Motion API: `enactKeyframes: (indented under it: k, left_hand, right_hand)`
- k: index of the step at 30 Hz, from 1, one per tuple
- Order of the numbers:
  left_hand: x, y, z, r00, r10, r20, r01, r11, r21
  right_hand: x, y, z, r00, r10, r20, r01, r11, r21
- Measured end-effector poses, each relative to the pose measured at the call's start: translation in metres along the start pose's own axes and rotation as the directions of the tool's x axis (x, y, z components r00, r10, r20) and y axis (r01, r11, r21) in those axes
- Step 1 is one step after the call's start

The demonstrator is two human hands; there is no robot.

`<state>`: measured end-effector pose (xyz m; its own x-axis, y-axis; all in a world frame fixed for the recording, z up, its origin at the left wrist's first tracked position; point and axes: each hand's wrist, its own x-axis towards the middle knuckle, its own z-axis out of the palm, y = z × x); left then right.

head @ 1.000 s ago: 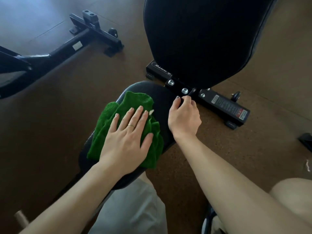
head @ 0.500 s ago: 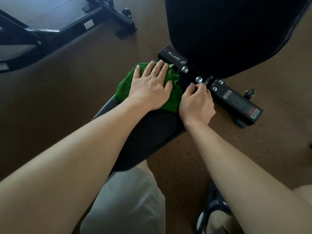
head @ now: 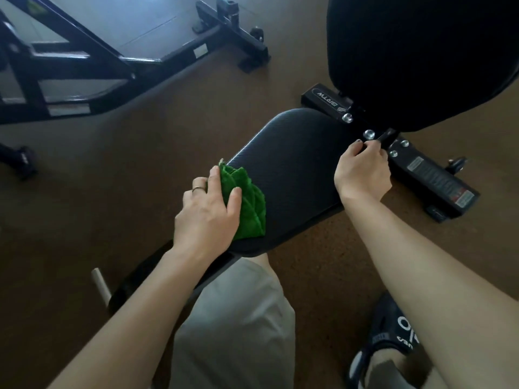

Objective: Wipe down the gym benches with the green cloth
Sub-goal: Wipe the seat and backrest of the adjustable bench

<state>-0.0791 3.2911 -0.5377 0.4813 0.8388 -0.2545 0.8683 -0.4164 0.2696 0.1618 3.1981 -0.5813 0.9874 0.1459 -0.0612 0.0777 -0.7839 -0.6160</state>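
Left hand [head: 206, 217] is gripping the green cloth [head: 248, 204], thumb over it and fingers curling past the near-left edge of the black seat surface [head: 297, 161]. Right hand [head: 362, 172] is clenching round the seat's far right edge beside a bolted bracket [head: 369, 134]. Beyond both hands, the backrest [head: 421, 57] is standing upright. Another frame [head: 84, 66] is lying far left on the floor [head: 112, 164].

A black metal machine frame [head: 92, 66] stands at the far left on the brown floor [head: 140, 169]. Near the bottom, a leg in light grey trousers [head: 233, 327] shows at centre, and a dark sandal with white lettering [head: 393, 332] sits at the near right.
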Motion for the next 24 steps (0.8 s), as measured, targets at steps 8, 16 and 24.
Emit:
enactKeyframes:
  k: [8, 16, 24]
  left_hand:
    - [0.071, 0.048, -0.006, 0.997, 0.072, 0.027, -0.076, 0.986, 0.147]
    - [0.120, 0.115, 0.014, 0.987, 0.160, 0.022, -0.161, 0.970, 0.182]
    - [0.000, 0.052, 0.017, 0.842, 0.516, 0.156, -0.538, 0.779, 0.322]
  right_hand:
    - [0.002, 0.004, 0.008, 0.998, 0.013, -0.058, -0.013, 1.000, 0.001]
    - [0.007, 0.007, 0.006, 0.998, -0.005, -0.058, 0.006, 1.000, 0.003]
    - [0.002, 0.008, 0.000, 1.000, 0.010, -0.003, -0.009, 0.995, 0.100]
